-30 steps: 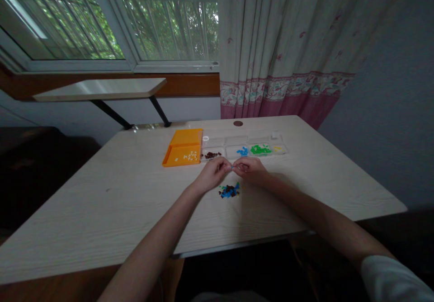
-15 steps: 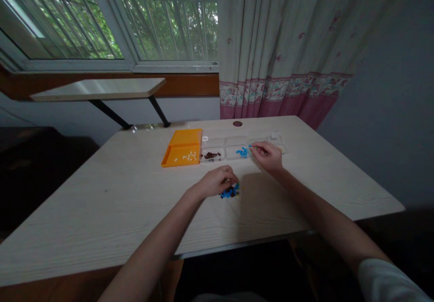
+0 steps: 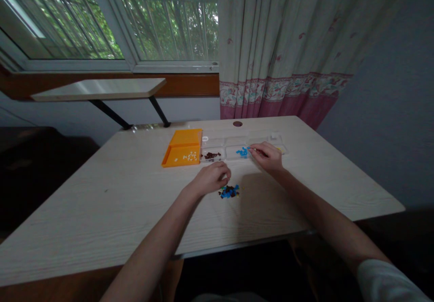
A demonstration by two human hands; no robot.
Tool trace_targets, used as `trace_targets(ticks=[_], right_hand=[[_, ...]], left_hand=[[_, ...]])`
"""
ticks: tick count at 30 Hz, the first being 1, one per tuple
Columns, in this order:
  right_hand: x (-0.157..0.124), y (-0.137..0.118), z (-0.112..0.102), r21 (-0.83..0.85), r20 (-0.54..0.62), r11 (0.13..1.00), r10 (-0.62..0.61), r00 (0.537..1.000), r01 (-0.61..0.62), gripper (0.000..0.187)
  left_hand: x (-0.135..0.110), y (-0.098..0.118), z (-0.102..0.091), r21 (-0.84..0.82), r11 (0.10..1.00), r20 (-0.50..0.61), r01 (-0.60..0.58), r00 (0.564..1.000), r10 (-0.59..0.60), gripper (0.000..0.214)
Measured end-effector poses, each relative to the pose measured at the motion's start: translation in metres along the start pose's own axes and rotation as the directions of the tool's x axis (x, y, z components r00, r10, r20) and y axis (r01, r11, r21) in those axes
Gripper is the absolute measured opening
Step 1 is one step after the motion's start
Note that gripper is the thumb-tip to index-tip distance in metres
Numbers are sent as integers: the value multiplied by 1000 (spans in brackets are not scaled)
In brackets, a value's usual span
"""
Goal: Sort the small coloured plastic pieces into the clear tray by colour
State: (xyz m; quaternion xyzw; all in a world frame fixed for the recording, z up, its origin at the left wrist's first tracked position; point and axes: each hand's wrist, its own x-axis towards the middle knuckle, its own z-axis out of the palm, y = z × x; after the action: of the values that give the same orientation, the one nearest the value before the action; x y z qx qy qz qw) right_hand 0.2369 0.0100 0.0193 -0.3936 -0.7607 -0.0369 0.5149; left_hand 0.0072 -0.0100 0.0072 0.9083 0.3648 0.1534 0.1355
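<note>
My right hand [image 3: 267, 156] is over the right part of the clear divided tray [image 3: 236, 141], thumb and fingertips pinched on a small blue piece [image 3: 248, 148]. Just left of those fingertips, several blue pieces [image 3: 242, 152] lie in a compartment. My left hand [image 3: 213, 177] hovers just above and left of a mixed pile of small pieces [image 3: 229, 191], mostly blue and dark brown with a little green and yellow. Its fingers are curled together, and whatever they may hold is hidden.
Dark brown pieces [image 3: 212, 156] fill part of another tray compartment. Left of it stands an orange tray [image 3: 185, 137] with white pieces [image 3: 191, 156] in its front section. Yellow pieces [image 3: 280, 149] show beyond my right hand. A raised shelf [image 3: 101, 88] stands at the table's back left.
My left hand has lifted off the mixed pile and moved left and slightly away from me, uncovering the pile. My right hand has barely shifted beside the blue pieces.
</note>
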Motion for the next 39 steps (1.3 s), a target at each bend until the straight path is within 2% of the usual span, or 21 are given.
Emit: trace_targets(ticks=[6,10,14,18,21,24,28,31,35,39], right_hand=[[-1,5,2,-26,31,999,-19,999,20,21],[-4,18,9,-85,114,994,82,990,-72,21],[-8,31,16,-199,212,965,215,953,-173,21],[-9,35,17,-219,262,958,243,934,-187,22],[-9,31,17,-188,303,969,211,929,-159,21],[-9,22,18,-128,419,988,128,899,-81,20],[-15,7,25,-28,607,999,6,795,14,17],[-20,-1,29,16,678,998,-59,733,65,16],[-22,-5,29,58,680,993,-116,724,104,15],[-21,-6,27,83,648,991,-130,751,100,14]], left_hand=[[1,-4,3,-22,1000,-7,-18,1000,18,10],[1,-6,5,-43,999,-9,-19,1000,18,13],[1,-6,6,-58,998,-14,-23,1000,23,21],[1,-5,4,-44,999,-31,26,999,-27,24],[1,-3,2,29,995,-45,93,995,-91,19],[1,-3,1,87,990,-48,110,993,-106,17],[2,-2,3,84,993,-40,77,996,-74,16],[2,-2,6,73,994,-40,78,996,-75,16],[3,-1,6,38,998,-71,57,996,-54,16],[4,2,4,-53,997,-145,59,987,-66,18]])
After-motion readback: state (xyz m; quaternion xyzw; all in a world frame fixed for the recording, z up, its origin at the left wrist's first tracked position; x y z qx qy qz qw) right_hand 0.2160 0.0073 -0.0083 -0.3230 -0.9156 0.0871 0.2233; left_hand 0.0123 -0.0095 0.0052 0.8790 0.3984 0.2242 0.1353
